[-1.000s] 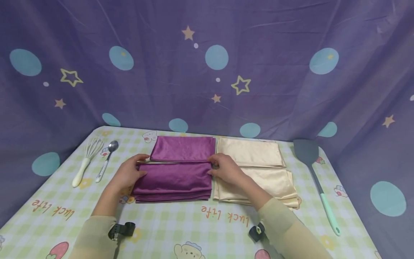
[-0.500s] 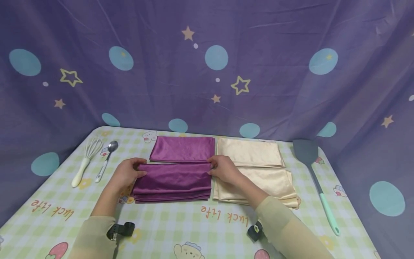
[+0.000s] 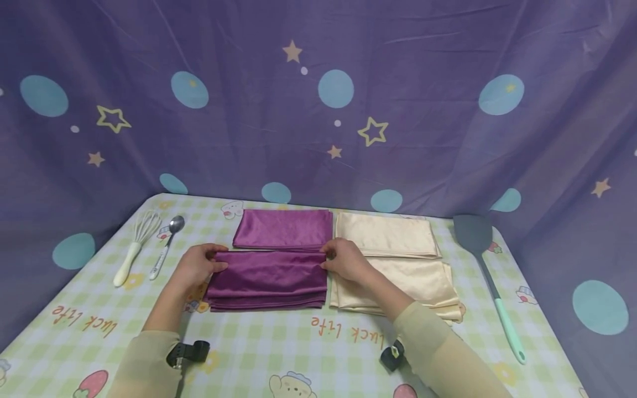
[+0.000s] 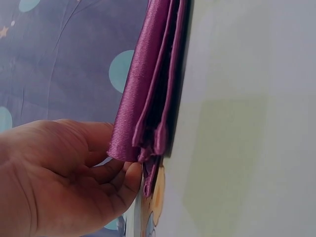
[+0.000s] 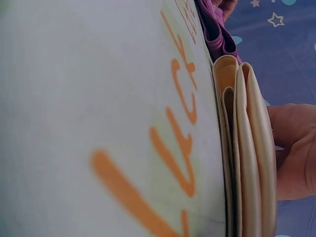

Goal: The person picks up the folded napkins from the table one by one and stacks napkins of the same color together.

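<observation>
Two folded purple satin cloths lie one behind the other: a near one [image 3: 269, 279] and a far one [image 3: 283, 228]. My left hand [image 3: 196, 266] pinches the near cloth's far left corner; in the left wrist view its thumb and fingers bend at the end of the folded purple layers [image 4: 136, 98]. At the far right corner of that same cloth, my right hand [image 3: 349, 260] pinches with thumb and index finger. The right forearm passes over a near folded cream cloth [image 3: 423, 282]. In the right wrist view, cream folds [image 5: 252, 148] hide the right fingertips.
A far folded cream cloth [image 3: 383, 235] lies right of the purple ones. A whisk [image 3: 134, 249] and a spoon [image 3: 166, 246] lie at the left. A turner with a mint handle [image 3: 490, 282] is at the right. Behind the table hangs a purple curtain [image 3: 278, 110].
Both hands have shifted very slightly toward me at the near purple cloth's far corners. The cloths and utensils have stayed in place.
</observation>
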Tool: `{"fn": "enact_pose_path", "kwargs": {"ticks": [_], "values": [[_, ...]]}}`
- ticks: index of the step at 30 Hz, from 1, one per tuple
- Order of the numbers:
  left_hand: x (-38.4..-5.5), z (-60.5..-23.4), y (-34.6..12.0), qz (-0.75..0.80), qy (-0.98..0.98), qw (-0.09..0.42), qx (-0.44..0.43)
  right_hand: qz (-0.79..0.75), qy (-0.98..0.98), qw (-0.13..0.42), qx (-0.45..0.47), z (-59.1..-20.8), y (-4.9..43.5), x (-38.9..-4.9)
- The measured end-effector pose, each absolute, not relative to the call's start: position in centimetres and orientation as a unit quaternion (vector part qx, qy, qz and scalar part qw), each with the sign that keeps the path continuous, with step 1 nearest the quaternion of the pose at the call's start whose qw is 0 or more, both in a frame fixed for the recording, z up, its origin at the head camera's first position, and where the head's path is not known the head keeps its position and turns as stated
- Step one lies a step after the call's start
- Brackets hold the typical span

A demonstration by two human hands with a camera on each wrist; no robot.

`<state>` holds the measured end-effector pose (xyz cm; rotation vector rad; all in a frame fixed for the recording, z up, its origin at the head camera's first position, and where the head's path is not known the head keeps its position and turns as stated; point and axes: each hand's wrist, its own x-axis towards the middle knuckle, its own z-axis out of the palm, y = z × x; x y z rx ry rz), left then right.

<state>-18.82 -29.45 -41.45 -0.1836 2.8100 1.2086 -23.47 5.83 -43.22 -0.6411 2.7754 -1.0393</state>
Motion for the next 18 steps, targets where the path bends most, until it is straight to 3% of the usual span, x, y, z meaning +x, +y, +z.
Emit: {"fn": "enact_pose_path", "kwargs": {"ticks": [18], "values": [[-18.78,-41.52,-29.2,0.431,0.898,0.033,-0.086,-0.389,0.894,0.048,-0.218,-43.44,6.13,-23.67]]}}
